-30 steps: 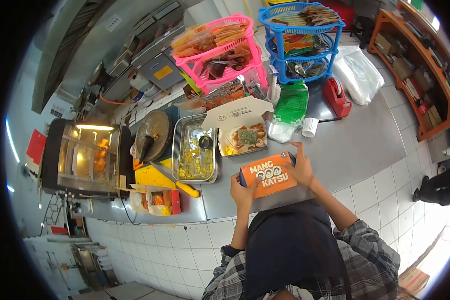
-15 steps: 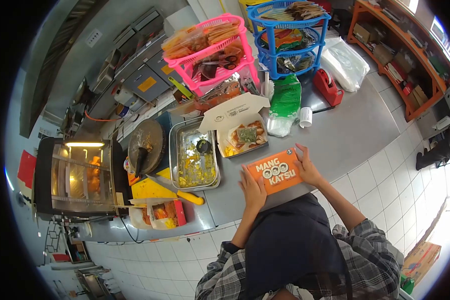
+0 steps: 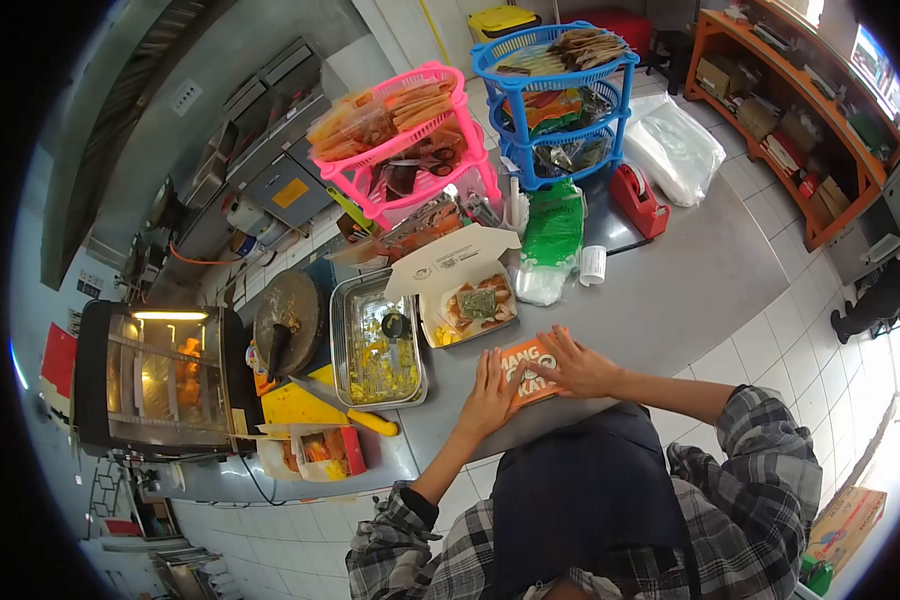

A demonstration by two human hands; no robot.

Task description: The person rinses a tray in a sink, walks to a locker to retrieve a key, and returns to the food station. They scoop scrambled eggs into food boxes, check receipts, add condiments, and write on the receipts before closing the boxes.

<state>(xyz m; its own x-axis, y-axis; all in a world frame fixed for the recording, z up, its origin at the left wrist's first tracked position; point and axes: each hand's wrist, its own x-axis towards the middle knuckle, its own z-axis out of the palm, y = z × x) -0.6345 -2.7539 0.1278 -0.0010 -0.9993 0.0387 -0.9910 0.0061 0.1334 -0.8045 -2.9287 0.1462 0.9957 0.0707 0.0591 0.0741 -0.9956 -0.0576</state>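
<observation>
An orange closed food box point(image 3: 523, 358) with white lettering lies on the steel counter just in front of my body. My left hand point(image 3: 490, 392) rests along its left side with the fingers stretched out. Across the box's right part lies my right hand point(image 3: 576, 368), fingers extended over the lid and covering some of the lettering. Beyond them is an open food box point(image 3: 440, 325) holding sliced fried pieces, a green garnish and something yellow. To its left stands a steel tray point(image 3: 346, 385) with yellow bits and a dark round-topped utensil.
A yellow-handled knife point(image 3: 372, 422) lies by a filled box point(image 3: 353, 452). A pan point(image 3: 305, 300) and a lit warmer point(image 3: 160, 365) are farther left. Pink rack point(image 3: 370, 160), blue rack point(image 3: 555, 85), green packet point(image 3: 550, 225), white roll point(image 3: 592, 265) and red tape dispenser point(image 3: 638, 203) stand behind.
My right hand has moved from the closed box's right edge onto its lid, fingers now over the lettering. My left hand stays at the left side. The camera view has shifted slightly.
</observation>
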